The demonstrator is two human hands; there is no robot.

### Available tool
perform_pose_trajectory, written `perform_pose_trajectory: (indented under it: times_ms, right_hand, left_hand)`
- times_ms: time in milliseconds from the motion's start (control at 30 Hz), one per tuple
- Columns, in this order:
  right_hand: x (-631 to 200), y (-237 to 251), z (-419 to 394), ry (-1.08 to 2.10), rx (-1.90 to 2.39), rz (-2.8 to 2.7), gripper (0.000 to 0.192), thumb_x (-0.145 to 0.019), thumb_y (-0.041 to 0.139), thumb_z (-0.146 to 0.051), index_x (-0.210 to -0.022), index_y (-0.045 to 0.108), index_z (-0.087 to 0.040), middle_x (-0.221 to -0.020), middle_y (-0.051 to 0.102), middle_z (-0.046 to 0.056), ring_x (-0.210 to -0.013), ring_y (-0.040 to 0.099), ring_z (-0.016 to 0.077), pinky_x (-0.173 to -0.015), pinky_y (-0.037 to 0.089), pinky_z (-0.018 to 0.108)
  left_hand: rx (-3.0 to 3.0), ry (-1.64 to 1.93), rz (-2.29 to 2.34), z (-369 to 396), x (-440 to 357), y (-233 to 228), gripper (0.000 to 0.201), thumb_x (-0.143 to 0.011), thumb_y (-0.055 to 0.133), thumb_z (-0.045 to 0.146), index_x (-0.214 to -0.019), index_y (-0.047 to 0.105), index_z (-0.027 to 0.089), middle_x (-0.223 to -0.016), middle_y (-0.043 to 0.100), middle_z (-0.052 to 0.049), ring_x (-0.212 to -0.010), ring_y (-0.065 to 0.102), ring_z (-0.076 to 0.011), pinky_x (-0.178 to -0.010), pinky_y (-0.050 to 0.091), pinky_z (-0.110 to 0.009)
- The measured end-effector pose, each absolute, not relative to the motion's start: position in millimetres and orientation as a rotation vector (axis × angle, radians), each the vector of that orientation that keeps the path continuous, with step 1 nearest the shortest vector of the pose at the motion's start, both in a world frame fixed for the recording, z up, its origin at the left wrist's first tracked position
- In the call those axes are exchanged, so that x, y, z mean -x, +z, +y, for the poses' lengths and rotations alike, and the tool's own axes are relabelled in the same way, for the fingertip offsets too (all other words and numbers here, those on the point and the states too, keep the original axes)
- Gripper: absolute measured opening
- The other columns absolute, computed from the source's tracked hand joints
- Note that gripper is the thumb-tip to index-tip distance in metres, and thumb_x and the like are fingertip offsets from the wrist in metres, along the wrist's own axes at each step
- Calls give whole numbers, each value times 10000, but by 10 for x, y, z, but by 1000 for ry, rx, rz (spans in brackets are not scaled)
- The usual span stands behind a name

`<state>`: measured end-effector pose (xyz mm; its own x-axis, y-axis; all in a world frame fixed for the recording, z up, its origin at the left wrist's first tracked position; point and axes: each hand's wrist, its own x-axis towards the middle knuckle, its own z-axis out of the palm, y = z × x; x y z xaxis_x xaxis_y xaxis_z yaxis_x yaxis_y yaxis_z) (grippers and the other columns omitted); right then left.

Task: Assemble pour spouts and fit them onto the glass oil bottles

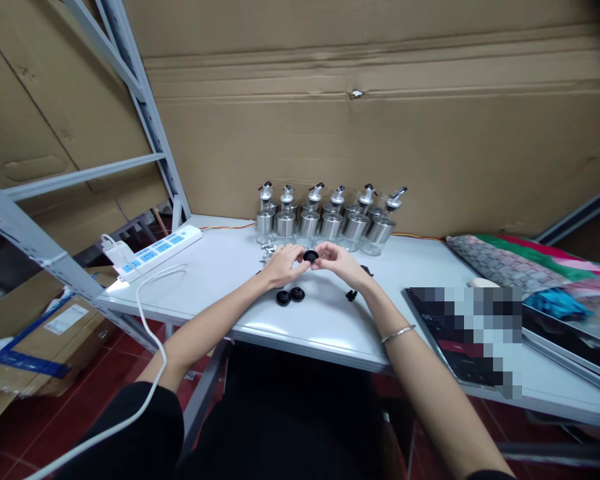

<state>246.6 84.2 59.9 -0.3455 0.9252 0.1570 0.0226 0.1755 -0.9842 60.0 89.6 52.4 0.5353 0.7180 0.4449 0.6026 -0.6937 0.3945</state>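
Both the left hand (283,264) and right hand (339,261) pinch a small round black plastic cap (310,255); two similar black caps (290,295) lie near, six finished steel-and-glass pourer bottles (325,223) far behind.

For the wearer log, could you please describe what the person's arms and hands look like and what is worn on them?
Both forearms are bare. The right wrist carries a thin silver bangle. The left hand and right hand wear no gloves; rings cannot be made out. Dark sleeves show only at the upper arms.

Single head-worn view, looking forward and down, table (220,280) close, cardboard wall (380,120) behind
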Motion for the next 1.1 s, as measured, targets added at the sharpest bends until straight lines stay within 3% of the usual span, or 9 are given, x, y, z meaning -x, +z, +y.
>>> perform_pose_trajectory:
  times_ms: [267, 600, 900, 1100]
  right_hand:
    - [-2425, 645, 793, 1230, 933, -1657, 313, -596, 723, -233, -874, 584, -197, -687, 687, -15, -695, 672, 177, -756, 523, 348]
    - [-2390, 600, 796, 1193, 933, -1712, 293, -574, 722, -245, -813, 555, -214, -652, 672, -19, -624, 647, 162, -657, 510, 314]
    - [-2398, 589, 803, 1133, 947, -1773, 177, -745, 680, -217, -781, 519, -152, -655, 542, -63, -464, 433, 43, -444, 359, 184]
    - [-2405, 613, 783, 1059, 962, -1799, 191, -736, 689, -197, -732, 504, -151, -654, 517, -64, -466, 366, 36, -437, 294, 175]
  left_hand:
    - [-2543, 820, 1104, 934, -587, 514, 180, -826, 453, 315, -755, 536, 172, -771, 609, -24, -762, 551, -189, -749, 382, -306]
    - [-2492, 802, 1047, 939, -568, 517, 184, -756, 485, 292, -692, 609, 172, -591, 550, 31, -584, 505, -130, -619, 378, -237]
    - [-2486, 899, 1053, 975, -592, 459, 189, -683, 495, 271, -526, 493, 166, -487, 449, 46, -512, 436, -104, -602, 361, -235]
    - [-2519, 920, 1081, 984, -619, 430, 207, -675, 495, 262, -497, 443, 168, -475, 449, 52, -512, 436, -101, -712, 378, -273]
